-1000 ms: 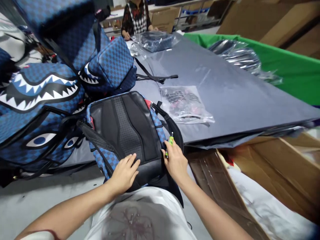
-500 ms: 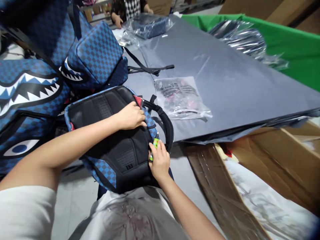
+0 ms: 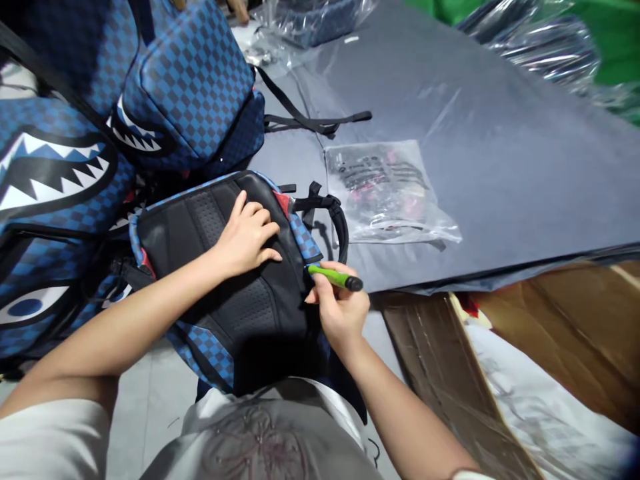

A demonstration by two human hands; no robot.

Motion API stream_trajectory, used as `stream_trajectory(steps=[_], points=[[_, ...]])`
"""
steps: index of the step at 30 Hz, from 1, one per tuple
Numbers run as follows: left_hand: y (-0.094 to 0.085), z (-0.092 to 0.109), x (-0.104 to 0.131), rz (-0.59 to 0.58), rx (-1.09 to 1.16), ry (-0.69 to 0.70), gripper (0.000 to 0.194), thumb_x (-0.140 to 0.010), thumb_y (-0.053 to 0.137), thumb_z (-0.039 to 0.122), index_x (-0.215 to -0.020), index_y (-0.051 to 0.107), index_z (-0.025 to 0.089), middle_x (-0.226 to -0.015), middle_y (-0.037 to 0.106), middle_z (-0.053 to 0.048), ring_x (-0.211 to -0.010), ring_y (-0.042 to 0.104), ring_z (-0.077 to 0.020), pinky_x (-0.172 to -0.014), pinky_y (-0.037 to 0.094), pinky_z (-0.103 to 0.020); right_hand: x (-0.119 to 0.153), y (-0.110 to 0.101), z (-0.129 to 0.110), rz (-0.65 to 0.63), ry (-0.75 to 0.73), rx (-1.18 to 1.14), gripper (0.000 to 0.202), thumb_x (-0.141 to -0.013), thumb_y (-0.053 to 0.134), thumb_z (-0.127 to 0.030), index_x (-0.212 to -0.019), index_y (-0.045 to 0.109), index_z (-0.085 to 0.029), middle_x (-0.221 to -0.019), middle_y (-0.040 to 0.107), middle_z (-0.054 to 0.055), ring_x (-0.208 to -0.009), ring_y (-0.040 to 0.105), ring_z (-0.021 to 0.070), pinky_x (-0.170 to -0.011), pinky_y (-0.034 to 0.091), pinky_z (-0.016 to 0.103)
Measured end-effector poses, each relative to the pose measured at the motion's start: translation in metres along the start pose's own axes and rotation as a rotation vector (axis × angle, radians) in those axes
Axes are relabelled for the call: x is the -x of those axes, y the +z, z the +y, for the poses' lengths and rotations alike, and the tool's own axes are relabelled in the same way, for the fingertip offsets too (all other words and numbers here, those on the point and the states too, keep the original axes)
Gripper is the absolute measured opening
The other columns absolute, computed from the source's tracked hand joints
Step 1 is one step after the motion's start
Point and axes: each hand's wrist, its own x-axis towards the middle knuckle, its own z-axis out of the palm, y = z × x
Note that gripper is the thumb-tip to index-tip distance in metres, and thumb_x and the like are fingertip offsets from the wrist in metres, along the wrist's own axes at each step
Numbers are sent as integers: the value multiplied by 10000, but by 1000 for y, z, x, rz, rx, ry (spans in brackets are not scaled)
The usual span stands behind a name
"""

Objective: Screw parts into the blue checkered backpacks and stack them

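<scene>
A blue-checked backpack lies with its black padded back panel facing up, in front of my body. My left hand rests on that panel with its fingers spread, holding nothing. In my right hand is a green marker pen, pinched between thumb and fingers. Its black end points to the right, and its other end meets the backpack's right side edge; I cannot tell if the tip touches. A black shoulder strap loops out from that edge.
Several blue-checked shark-mouth bags are heaped at the left. On the grey-covered table lies a clear plastic bag of small items. Plastic-wrapped bags sit by green cloth at far right. Cardboard stands at lower right.
My left hand has shifted left, from the backpack's right edge onto the panel, and its fingers have spread. The marker pen has turned from upright to nearly level, pointing toward the edge.
</scene>
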Motion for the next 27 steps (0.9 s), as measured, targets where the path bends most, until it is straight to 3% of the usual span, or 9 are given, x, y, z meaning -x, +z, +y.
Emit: stream_trajectory(steps=[5,9,11,16,19,27], points=[[9,6,15,116,123,34,258,-842,719,430,-910,677,184,-980,655,-55,-1102,522,-279,-1163,231,-717,-23,9,1,-60,99,145,261,-867,669,-448,-904,647,-190,-539,609,-32,-450,593,152,-474,475,274],[20,4,25,265,169,94,182,-916,627,376,-878,665,202,-932,664,-31,-1108,519,-258,-1185,197,-698,-30,8,-11,-49,316,-123,346,-832,677,-510,-946,634,-186,-576,605,-41,-387,498,108,-365,403,236],[24,4,26,288,170,99,187,-919,624,381,-869,663,205,-921,664,-25,-1100,521,-253,-1187,205,-691,-34,12,-18,-82,352,-172,378,-803,699,-525,-949,650,-180,-600,627,-27,-401,514,109,-372,424,234],[22,6,23,285,150,93,143,-900,649,336,-874,668,197,-901,653,-26,-1057,529,-245,-1163,269,-691,-44,26,-25,-22,239,-97,305,-830,677,-482,-867,661,-180,-594,616,-17,-416,509,111,-395,431,244],[21,9,23,256,126,71,98,-895,645,288,-905,682,198,-895,642,-33,-1026,531,-242,-1136,303,-705,-46,31,-24,-71,166,21,267,-851,660,-438,-798,672,-177,-563,583,-25,-432,493,109,-430,425,247],[33,12,25,291,169,58,148,-947,560,261,-847,651,200,-880,635,-10,-1057,531,-208,-1202,226,-659,-46,32,-16,-123,79,163,232,-884,639,-411,-861,691,-186,-628,647,-2,-496,568,135,-491,464,259]])
